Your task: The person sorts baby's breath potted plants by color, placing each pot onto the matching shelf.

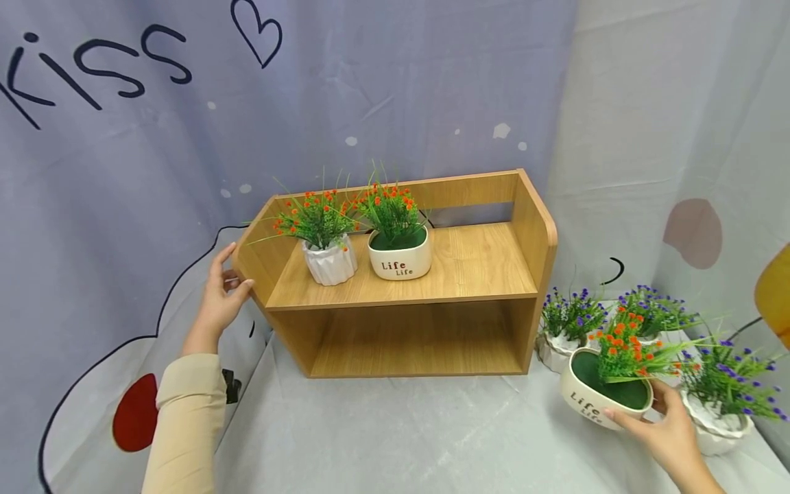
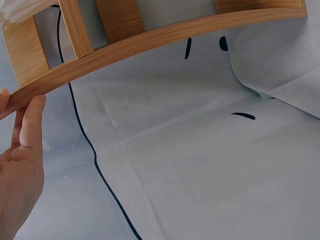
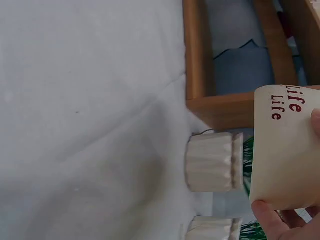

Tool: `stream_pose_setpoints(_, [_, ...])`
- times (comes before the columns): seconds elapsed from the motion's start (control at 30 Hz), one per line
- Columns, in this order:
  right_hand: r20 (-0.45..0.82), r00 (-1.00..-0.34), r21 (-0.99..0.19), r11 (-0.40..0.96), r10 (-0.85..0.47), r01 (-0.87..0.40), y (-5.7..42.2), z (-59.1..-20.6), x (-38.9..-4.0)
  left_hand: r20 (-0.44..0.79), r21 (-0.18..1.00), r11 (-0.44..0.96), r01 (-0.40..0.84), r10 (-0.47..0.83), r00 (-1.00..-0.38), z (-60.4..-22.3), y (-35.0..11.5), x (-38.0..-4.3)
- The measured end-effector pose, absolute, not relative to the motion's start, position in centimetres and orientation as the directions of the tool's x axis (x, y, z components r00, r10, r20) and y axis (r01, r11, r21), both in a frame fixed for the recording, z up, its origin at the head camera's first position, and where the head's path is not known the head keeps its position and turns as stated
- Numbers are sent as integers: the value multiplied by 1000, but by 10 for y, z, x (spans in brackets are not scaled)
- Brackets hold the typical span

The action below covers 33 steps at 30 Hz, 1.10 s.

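My right hand (image 1: 669, 429) grips the end of a cream oval flowerpot (image 1: 607, 391) lettered "Life", thumb on its front. Orange flowers and green grass grow from it, and it tilts above the table. In the right wrist view, the same pot (image 3: 285, 155) fills the right side with fingertips at its end. My left hand (image 1: 223, 291) holds the left side panel of a two-tier wooden shelf (image 1: 401, 302), thumb and fingers on either side of its edge. In the left wrist view, that panel's edge (image 2: 125, 49) passes between thumb and fingers.
On the upper tier stand a white ribbed pot (image 1: 331, 262) and another cream "Life" pot (image 1: 401, 259), both with orange flowers. Several white pots with purple flowers, one at the front (image 1: 716, 425), crowd the table's right side. A printed curtain (image 1: 395, 89) hangs behind.
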State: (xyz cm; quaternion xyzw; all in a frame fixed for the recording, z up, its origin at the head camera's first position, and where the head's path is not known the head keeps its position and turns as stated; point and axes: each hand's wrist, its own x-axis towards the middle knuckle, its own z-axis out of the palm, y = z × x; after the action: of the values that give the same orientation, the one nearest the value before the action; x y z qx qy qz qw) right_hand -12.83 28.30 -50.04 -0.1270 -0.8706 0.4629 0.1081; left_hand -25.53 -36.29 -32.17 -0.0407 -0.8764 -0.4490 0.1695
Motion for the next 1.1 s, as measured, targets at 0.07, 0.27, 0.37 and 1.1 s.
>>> stream_pose_setpoints(0.07, [85,-947,-837,538,310,101,280,-492,-128,339,772,593,229,-80,-937,-322,-363,-256])
stream_pose_setpoints(0.27, [159,-959,-822,570,233,2,276,-471,-132,339,769,598,226,-81,-937,-322,-364,-256])
stream_pose_setpoints(0.37, [175,-966,-810,585,190,-32,273,-461,-132,334,770,599,221,-83,-939,-322,-364,-256])
stream_pose_setpoints(1.1, [321,-947,-750,613,11,-247,232,-387,-143,310,776,600,196,-92,-946,-320,-363,-255])
